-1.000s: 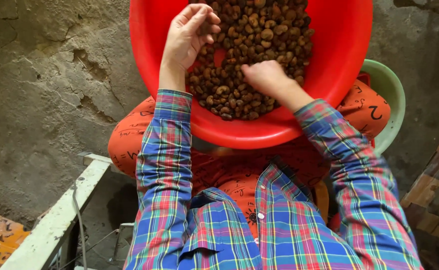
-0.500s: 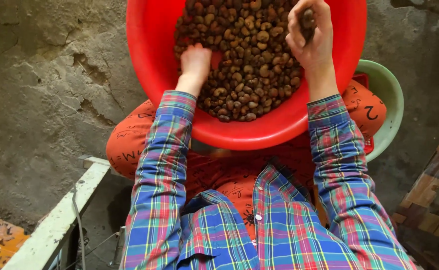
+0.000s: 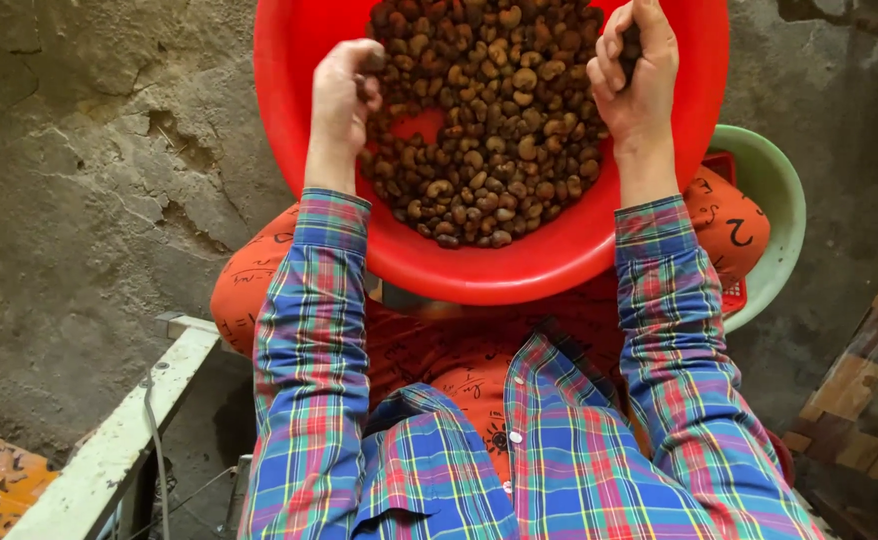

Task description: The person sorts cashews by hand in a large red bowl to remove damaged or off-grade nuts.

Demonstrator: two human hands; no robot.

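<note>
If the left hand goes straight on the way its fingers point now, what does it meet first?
The left hand is raised over the red basin, fingers curled toward the middle. Going on, it would probably meet the brown nuts first, though its height above them is unclear.

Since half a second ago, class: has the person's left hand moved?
Yes. The left hand has risen out of the brown nuts towards the red basin's left wall, closed on a few nuts.

Glossy red plastic basin (image 3: 299,120) — matt brown nuts (image 3: 479,130) (rough-skinned), cracked rough concrete floor (image 3: 89,180).
</note>
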